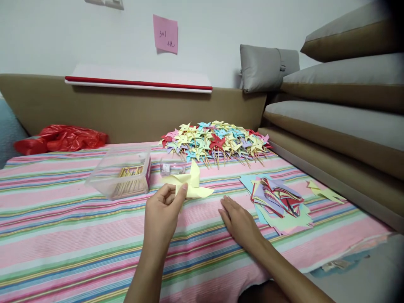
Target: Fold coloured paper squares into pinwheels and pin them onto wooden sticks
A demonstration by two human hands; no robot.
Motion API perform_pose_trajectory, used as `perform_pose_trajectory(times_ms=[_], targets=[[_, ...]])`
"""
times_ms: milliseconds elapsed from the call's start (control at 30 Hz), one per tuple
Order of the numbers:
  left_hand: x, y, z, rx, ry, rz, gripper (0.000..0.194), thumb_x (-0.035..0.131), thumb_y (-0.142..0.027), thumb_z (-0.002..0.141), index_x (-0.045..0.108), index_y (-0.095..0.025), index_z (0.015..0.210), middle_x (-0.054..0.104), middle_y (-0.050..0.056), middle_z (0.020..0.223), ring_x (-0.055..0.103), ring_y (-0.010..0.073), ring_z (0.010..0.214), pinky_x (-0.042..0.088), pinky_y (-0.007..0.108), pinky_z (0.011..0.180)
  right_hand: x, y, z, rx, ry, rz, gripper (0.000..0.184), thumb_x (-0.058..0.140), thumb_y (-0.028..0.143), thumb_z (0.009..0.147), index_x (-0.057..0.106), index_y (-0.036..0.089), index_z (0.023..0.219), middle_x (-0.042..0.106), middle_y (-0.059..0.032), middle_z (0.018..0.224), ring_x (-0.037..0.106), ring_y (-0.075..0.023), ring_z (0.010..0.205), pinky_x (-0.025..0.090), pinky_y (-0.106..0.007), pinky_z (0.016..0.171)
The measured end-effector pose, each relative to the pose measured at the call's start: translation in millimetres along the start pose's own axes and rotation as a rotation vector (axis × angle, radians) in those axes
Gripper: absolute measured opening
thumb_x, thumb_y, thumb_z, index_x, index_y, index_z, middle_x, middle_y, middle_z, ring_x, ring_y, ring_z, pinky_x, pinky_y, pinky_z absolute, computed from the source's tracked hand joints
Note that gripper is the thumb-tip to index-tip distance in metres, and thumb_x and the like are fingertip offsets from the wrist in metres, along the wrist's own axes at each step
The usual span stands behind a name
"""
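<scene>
My left hand [167,202] pinches a pale yellow paper pinwheel [195,185] between thumb and fingers, holding it above the striped cloth. Its folded blades stick out up and to the right. To the right of it, my right hand [238,219] rests on the cloth with fingers stretched out and nothing in them. Just behind the pinwheel lies a small clear container [172,165]. A pile of cut coloured paper sheets [280,200] lies to the right of my right hand.
Many finished pinwheels on sticks [217,143] are heaped at the back. A clear plastic box [126,176] holding thin sticks stands at left, with a red plastic bag [63,139] behind it. Yellow paper pieces [323,191] lie at right, beside stacked cushions [341,109].
</scene>
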State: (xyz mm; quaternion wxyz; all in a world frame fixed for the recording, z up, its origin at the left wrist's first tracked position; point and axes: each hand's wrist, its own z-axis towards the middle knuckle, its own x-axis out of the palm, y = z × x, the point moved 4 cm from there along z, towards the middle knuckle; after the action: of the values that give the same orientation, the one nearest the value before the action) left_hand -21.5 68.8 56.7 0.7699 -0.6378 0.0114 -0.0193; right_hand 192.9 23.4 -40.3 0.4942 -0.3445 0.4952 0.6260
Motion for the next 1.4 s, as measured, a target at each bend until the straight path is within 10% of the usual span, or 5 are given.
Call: perform_pose_trajectory(times_ms=[233, 400, 867, 1400], targets=[[-2.6, -10, -5, 0.041, -0.022, 0.062, 0.029, 0.069, -0.044, 0.086, 0.064, -0.017, 0.074, 0.056, -0.003, 0.062, 0.048, 0.0118, 0.06, 0.035, 0.021, 0.056, -67, 18, 7, 0.11, -0.169, 0.136, 0.025, 0.051, 0.019, 0.097, 0.076, 0.022, 0.103, 0.081, -0.007, 0.096, 0.077, -0.0255, 0.084, 0.057, -0.035, 0.077], [-2.0, -9, -10, 0.117, -0.027, 0.218, 0.027, 0.065, -0.038, 0.09, 0.06, -0.018, 0.073, 0.055, -0.002, 0.066, 0.048, 0.0124, 0.062, 0.034, 0.022, 0.056, -112, 69, 16, 0.038, -0.287, 0.963, 0.017, 0.068, 0.036, 0.091, 0.072, 0.021, 0.098, 0.078, -0.0039, 0.09, 0.074, -0.019, 0.078, 0.059, -0.029, 0.07], [8.2, -13, -28, 0.048, 0.094, 0.089, 0.029, 0.065, -0.038, 0.092, 0.055, -0.019, 0.072, 0.048, -0.005, 0.059, 0.042, 0.0094, 0.054, 0.033, 0.021, 0.05, -105, 92, 5, -0.303, -0.35, 0.673, 0.012, 0.064, 0.014, 0.093, 0.073, 0.022, 0.092, 0.069, -0.0012, 0.09, 0.062, -0.0122, 0.078, 0.047, -0.023, 0.059], [12.0, -11, -33, 0.153, 0.077, 0.245, 0.027, 0.062, -0.04, 0.093, 0.06, -0.02, 0.074, 0.056, -0.002, 0.064, 0.051, 0.0131, 0.062, 0.039, 0.023, 0.056, -104, 80, 9, -0.254, -0.303, 0.633, 0.01, 0.066, 0.022, 0.094, 0.075, 0.027, 0.093, 0.049, -0.0001, 0.089, 0.049, -0.0113, 0.068, 0.045, -0.027, 0.065]])
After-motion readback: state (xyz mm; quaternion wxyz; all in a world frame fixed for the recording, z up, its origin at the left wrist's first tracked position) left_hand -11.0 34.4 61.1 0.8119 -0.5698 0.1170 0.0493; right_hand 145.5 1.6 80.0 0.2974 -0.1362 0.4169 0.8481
